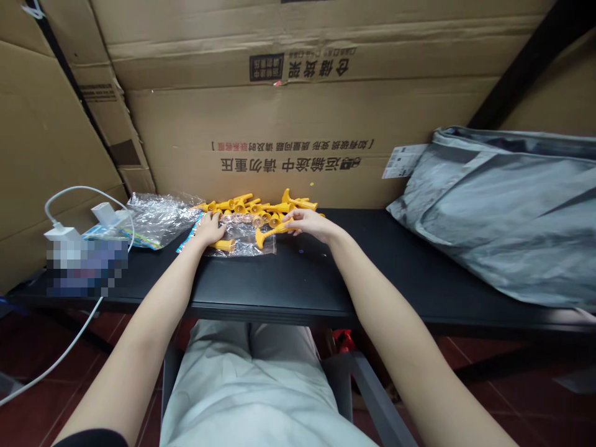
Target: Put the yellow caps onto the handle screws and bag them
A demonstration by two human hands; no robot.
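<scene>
My right hand (307, 223) pinches a yellow plastic piece (266, 236) with a curved, T-shaped end, over the right part of a clear plastic bag (249, 246). The fingers of my left hand (209, 230) are bent onto the left part of this bag, near its printed blue strip. Another yellow piece with a tube-like end (223, 245) lies at the bag, just right of my left wrist. Behind both hands is a pile of similar yellow pieces (242, 203), several with hollow round ends facing me.
More clear plastic packaging (162, 217) lies to the left, beside a white charger and cable (63, 234) and a blurred-out item. A large grey bag (503, 211) stands at the right. Cardboard walls (288, 118) close off the back of the black table (279, 282).
</scene>
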